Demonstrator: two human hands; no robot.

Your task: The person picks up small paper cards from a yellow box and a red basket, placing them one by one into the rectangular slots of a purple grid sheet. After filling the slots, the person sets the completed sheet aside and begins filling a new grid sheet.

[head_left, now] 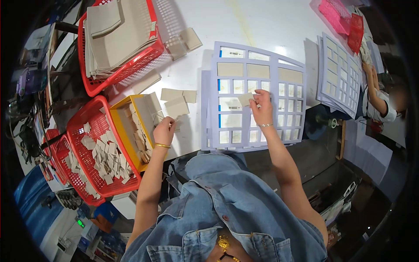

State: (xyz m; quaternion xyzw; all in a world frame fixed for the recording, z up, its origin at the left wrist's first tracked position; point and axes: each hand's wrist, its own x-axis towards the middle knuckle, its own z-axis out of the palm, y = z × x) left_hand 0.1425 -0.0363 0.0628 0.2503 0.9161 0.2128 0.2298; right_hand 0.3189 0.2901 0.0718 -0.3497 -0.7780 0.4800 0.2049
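At the left edge of the white table, your left hand pinches a small grey card at the yellow tray; its pieces stand on edge and, I judge, could topple if you tug. Right of it, loose cards lie near the lilac grid frame, easy to brush aside. Your right hand pinches a card piece over a middle cell; set crooked, it may catch on the frame's bars.
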